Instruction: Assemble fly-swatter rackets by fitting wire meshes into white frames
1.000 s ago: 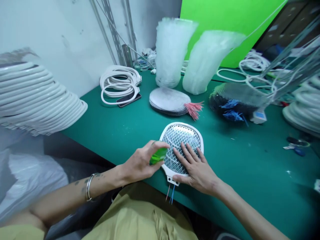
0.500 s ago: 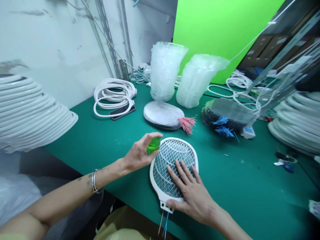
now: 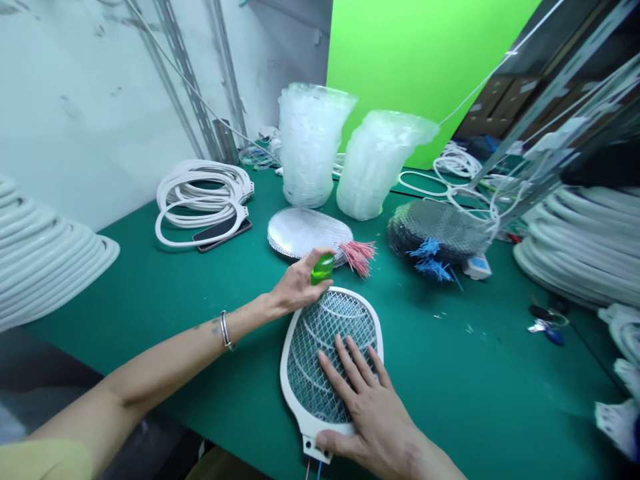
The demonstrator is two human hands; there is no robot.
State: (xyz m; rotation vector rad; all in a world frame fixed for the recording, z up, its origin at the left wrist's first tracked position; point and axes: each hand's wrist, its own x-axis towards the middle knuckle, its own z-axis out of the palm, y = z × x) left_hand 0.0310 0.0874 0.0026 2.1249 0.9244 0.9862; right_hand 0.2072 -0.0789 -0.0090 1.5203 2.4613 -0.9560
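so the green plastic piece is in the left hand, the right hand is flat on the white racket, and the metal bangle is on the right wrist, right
Not quite: the metal bangle is on the left wrist, not the right. The head view shows it just behind the left hand, which holds the green plastic piece. The right hand is flat on the white racket, as you said.

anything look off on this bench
The right stack of clear plastic parts leans sideways, unlike its upright neighbour, and a phone lies partly under the white plastic frames.
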